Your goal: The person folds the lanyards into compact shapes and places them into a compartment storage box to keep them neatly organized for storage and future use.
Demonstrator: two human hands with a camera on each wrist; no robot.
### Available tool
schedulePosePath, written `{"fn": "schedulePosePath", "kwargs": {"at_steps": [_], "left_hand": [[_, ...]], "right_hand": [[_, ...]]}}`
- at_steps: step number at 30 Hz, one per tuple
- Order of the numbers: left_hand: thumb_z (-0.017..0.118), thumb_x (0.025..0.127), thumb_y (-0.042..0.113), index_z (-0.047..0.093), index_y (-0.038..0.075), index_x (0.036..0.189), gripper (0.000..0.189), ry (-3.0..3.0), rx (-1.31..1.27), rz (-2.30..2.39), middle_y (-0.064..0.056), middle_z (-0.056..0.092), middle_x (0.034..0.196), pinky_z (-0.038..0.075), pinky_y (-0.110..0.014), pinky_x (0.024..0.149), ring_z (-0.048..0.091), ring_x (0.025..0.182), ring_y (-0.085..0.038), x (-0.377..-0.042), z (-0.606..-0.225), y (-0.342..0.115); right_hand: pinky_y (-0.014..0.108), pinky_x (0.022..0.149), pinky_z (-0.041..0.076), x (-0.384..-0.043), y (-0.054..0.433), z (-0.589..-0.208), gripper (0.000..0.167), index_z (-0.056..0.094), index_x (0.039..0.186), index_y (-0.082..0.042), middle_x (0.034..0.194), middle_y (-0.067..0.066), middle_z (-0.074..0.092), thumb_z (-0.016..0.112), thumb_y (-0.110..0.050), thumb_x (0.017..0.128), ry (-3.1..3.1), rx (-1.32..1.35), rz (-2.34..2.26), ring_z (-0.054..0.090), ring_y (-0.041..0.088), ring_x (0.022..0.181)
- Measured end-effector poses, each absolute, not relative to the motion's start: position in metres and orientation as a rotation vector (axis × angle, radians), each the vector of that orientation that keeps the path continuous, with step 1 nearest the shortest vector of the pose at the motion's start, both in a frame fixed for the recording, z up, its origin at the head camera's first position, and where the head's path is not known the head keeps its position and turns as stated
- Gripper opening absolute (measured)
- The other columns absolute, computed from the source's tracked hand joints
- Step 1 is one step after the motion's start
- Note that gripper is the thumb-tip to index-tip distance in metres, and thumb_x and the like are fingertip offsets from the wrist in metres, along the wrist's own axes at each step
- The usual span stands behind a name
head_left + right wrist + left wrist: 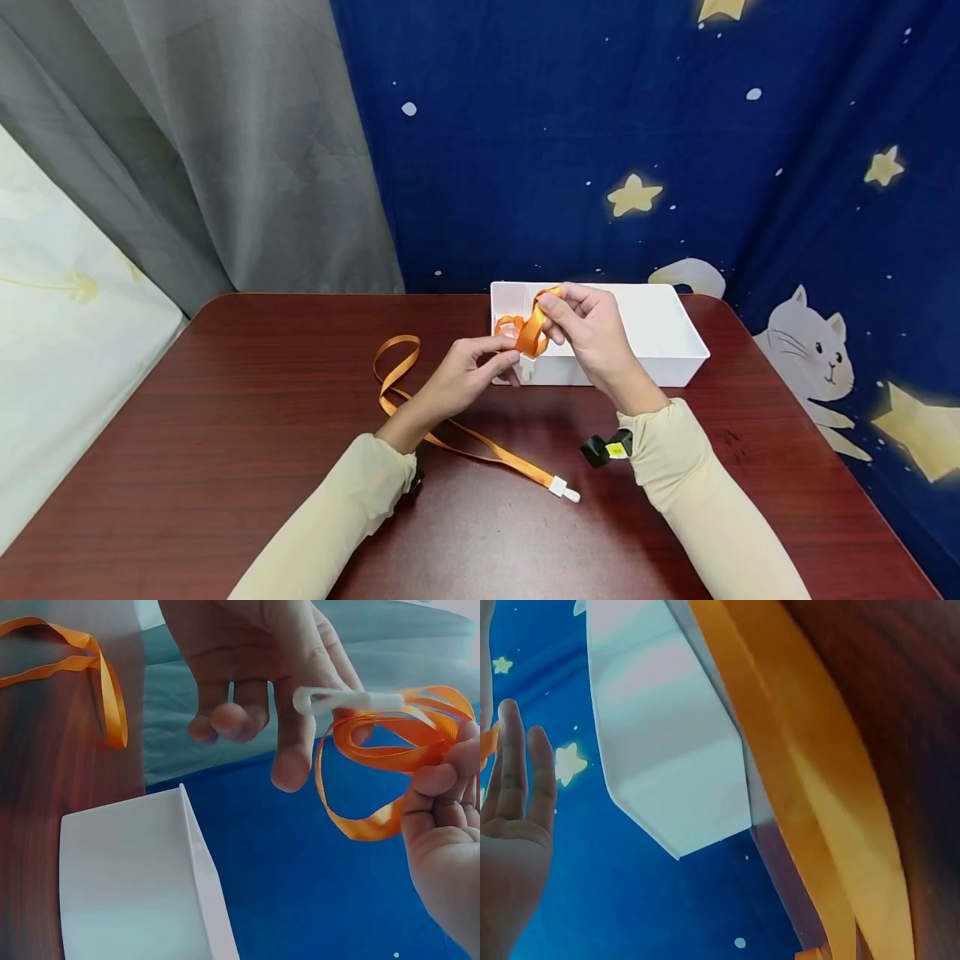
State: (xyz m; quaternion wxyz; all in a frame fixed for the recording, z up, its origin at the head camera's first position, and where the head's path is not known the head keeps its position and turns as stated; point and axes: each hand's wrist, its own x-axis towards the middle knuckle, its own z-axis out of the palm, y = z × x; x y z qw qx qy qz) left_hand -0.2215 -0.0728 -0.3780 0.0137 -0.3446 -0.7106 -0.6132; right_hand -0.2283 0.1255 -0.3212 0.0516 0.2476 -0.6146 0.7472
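Above the left end of the white box [630, 367], my right hand [592, 333] pinches a coiled orange lanyard [532, 333] between thumb and fingers. Beside it, my left hand [468, 375] holds the near edge of the coil with its thumb and index finger. Its other fingers stretch out apart in the right wrist view. A white plastic clip [349, 700] sticks out of the coil toward the left hand. A second orange lanyard [480, 446] lies loosely on the table, partly under the left forearm, its white clip [564, 490] toward the front.
The white box stands at the back of the dark red wooden table [285, 417], and some orange ribbon [508, 325] shows at its left end, behind the hands. A blue curtain [510, 167] with stars and a grey curtain [277, 150] hang behind the table.
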Motion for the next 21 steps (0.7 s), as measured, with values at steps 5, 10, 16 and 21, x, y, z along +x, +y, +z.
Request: {"fn": "schedulePosePath", "kwargs": {"at_steps": [5,10,16,21], "left_hand": [[0.050,0.102,0.001,0.066,-0.010,0.114,0.023,-2.221,-1.077,-1.929,-0.020,0.068,0.085,0.059,-0.038,0.077,0.067,0.076,-0.040,-0.2161,-0.3774,-0.0715],[0.060,0.098,0.003,0.068,-0.006,0.112,0.019,-2.207,-1.029,-1.936,-0.017,0.070,0.085,0.058,-0.044,0.076,0.069,0.076,-0.037,-0.2143,-0.3772,-0.0690],[0.068,0.092,0.000,0.071,-0.008,0.105,0.015,-2.162,-0.963,-1.969,-0.019,0.067,0.108,0.057,-0.049,0.075,0.071,0.081,-0.035,-0.2170,-0.3778,-0.0669],[0.072,0.090,0.004,0.074,-0.004,0.098,0.011,-2.196,-0.925,-1.769,-0.014,0.073,0.098,0.057,-0.028,0.070,0.071,0.082,-0.023,-0.2198,-0.3775,-0.0694]], "right_hand": [[0.020,0.056,0.045,-0.2310,0.1262,-0.3234,0.016,0.069,0.084,-0.008,0.063,0.001,0.058,0.061,-0.005,0.098,-1.863,0.732,2.276,0.046,0.011,0.050],[0.020,0.055,0.045,-0.2318,0.1262,-0.3232,0.017,0.069,0.084,-0.008,0.063,0.001,0.058,0.061,-0.005,0.098,-1.874,0.725,2.270,0.046,0.011,0.050],[0.019,0.054,0.045,-0.2301,0.1258,-0.3204,0.016,0.069,0.084,-0.006,0.063,0.001,0.059,0.061,-0.005,0.098,-1.903,0.690,2.293,0.047,0.011,0.050],[0.017,0.050,0.037,-0.2271,0.1274,-0.3177,0.015,0.066,0.088,-0.003,0.062,0.000,0.055,0.060,-0.009,0.100,-2.001,0.658,2.311,0.042,0.009,0.050]]}}
